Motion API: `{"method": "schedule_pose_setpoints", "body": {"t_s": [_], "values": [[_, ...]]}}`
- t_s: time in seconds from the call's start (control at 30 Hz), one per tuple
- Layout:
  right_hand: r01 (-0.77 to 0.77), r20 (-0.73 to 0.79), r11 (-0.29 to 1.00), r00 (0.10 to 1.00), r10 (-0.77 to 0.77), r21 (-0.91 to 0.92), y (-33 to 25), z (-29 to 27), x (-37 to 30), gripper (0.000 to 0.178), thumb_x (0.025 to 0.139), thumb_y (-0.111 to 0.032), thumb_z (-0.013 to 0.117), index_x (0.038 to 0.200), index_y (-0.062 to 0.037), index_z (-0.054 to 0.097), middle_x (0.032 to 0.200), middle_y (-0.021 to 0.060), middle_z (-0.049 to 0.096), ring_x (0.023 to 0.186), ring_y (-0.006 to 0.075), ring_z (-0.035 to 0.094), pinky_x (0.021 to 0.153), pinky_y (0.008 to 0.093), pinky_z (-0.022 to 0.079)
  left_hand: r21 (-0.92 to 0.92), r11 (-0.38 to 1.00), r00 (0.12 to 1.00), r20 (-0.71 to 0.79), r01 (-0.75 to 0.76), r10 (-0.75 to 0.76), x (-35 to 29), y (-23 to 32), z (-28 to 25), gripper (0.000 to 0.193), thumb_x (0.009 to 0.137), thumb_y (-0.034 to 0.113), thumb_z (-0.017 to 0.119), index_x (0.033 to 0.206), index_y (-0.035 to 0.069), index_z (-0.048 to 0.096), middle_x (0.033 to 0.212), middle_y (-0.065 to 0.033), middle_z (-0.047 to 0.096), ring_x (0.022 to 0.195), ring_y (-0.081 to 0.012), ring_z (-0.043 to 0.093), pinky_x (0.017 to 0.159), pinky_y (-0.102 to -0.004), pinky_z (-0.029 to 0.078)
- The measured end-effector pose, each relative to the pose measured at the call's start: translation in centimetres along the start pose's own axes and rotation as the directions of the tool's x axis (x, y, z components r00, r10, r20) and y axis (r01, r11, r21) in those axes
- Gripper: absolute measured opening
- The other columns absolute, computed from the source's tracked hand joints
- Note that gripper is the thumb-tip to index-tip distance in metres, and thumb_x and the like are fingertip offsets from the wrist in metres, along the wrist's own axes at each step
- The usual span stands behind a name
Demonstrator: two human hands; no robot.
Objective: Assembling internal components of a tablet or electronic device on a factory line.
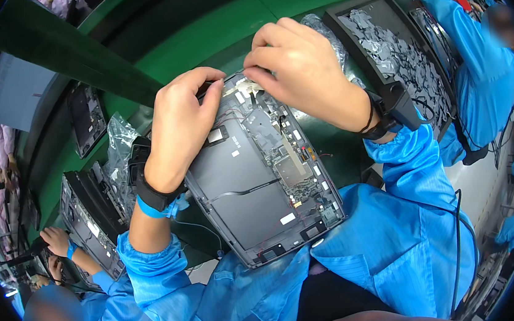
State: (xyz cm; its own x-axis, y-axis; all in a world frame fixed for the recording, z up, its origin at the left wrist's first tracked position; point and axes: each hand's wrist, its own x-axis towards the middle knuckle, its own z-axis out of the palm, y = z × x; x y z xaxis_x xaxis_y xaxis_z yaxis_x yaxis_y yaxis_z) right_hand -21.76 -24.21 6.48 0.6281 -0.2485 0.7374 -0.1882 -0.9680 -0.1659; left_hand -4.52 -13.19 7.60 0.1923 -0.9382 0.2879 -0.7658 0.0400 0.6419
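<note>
An opened laptop-like chassis (241, 190) lies tilted in front of me, its near edge close to my body. It shows dark grey panels, a circuit board (293, 172), thin red and black wires and small white labels. My left hand (184, 115) is at the chassis's far left corner, thumb and forefinger pinched together. Across from it, my right hand (300, 63) is closed over the far edge, fingers curled and thumb tip beside a pale strip (244, 88). What either hand holds is too small or hidden by the fingers.
A black tray (404, 53) heaped with small grey parts stands at the right. Clear plastic bags (120, 136) lie left of the chassis. More opened devices (84, 118) rest on the green bench (177, 41). Co-workers in blue sit on both sides. A green beam (73, 48) crosses at upper left.
</note>
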Motion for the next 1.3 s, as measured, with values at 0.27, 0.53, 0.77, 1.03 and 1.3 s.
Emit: {"method": "schedule_pose_setpoints", "body": {"t_s": [0.27, 0.53, 0.77, 1.03, 1.3], "values": [[0.006, 0.164, 0.955, 0.985, 0.045, -0.298, -1.5, 0.6, 0.7, 0.007, 0.061, -0.008, 0.068, 0.066, -0.0061, 0.065, 0.073, 0.0063, 0.056, 0.079, 0.0235, 0.057, 0.065, 0.0327, 0.045, -0.068, 0.998, 0.999, -0.044, -0.002, -0.001, -0.2, 0.1, 0.6, 0.015, 0.084, 0.005, 0.065, 0.096, -0.002, 0.068, 0.089, -0.0178, 0.069, 0.079, -0.0320, 0.068, 0.071, -0.0362, 0.054], [-0.003, 0.155, 0.950, 0.986, 0.054, -0.313, -1.7, 0.3, -0.1, 0.008, 0.060, -0.010, 0.068, 0.067, -0.0062, 0.065, 0.075, 0.0072, 0.056, 0.078, 0.0237, 0.056, 0.063, 0.0327, 0.045, -0.033, 0.997, 0.995, -0.063, -0.074, 0.072, -0.1, -0.1, 1.0, 0.014, 0.083, 0.006, 0.066, 0.094, -0.001, 0.068, 0.089, -0.0185, 0.069, 0.080, -0.0349, 0.066, 0.071, -0.0385, 0.053], [-0.021, 0.088, 0.973, 0.995, 0.043, -0.230, -1.4, 1.0, -0.2, 0.008, 0.061, -0.009, 0.068, 0.067, -0.0061, 0.064, 0.075, 0.0066, 0.055, 0.078, 0.0227, 0.056, 0.063, 0.0329, 0.046, -0.031, 0.997, 0.996, -0.057, -0.074, 0.072, -0.1, -0.1, 0.9, 0.014, 0.083, 0.007, 0.065, 0.094, -0.001, 0.069, 0.089, -0.0188, 0.069, 0.080, -0.0352, 0.066, 0.071, -0.0388, 0.053], [-0.009, 0.205, 0.934, 0.975, 0.088, -0.357, -2.1, 1.1, 0.6, 0.010, 0.064, -0.012, 0.070, 0.068, -0.0083, 0.061, 0.075, 0.0045, 0.054, 0.077, 0.0226, 0.057, 0.064, 0.0326, 0.049, -0.039, 0.996, 0.995, -0.051, -0.083, 0.081, 0.1, -0.4, 1.2, 0.015, 0.083, 0.007, 0.065, 0.095, -0.001, 0.068, 0.089, -0.0189, 0.069, 0.081, -0.0357, 0.066, 0.073, -0.0388, 0.053], [0.248, 0.187, 0.946, 0.960, -0.211, -0.209, -0.9, 0.3, 0.4, 0.011, 0.064, -0.012, 0.066, 0.073, -0.0074, 0.062, 0.076, 0.0032, 0.056, 0.074, 0.0196, 0.056, 0.060, 0.0300, 0.047, 0.165, 0.947, 0.937, -0.171, -0.277, 0.304, -0.5, -0.6, 0.5, 0.014, 0.082, 0.008, 0.066, 0.091, -0.002, 0.069, 0.090, -0.0161, 0.069, 0.079, -0.0336, 0.065, 0.071, -0.0370, 0.053]]}}
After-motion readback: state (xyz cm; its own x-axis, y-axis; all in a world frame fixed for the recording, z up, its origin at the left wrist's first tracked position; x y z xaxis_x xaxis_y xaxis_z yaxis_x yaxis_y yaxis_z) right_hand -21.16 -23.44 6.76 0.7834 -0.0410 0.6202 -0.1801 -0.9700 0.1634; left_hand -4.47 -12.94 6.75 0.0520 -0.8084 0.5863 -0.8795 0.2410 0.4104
